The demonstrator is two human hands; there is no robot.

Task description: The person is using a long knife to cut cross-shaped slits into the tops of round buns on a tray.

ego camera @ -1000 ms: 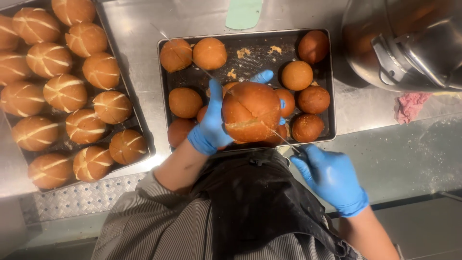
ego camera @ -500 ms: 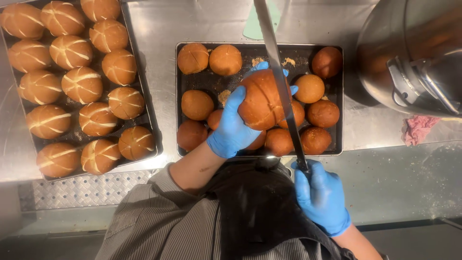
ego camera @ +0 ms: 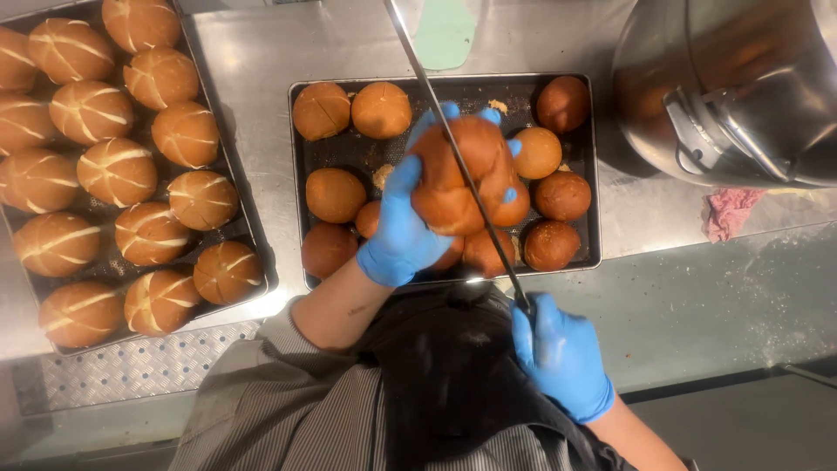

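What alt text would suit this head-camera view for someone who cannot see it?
A blue-gloved left hand holds a round brown bun over a dark baking tray while the blue-gloved right hand draws a long thin knife across it.

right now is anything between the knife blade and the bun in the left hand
Nothing visible. The left hand holds the bun up over the dark tray, and the long knife held by the right hand already lies across the bun's top. The blue-gloved fingertips sit at the bun's edges, close beside the blade.
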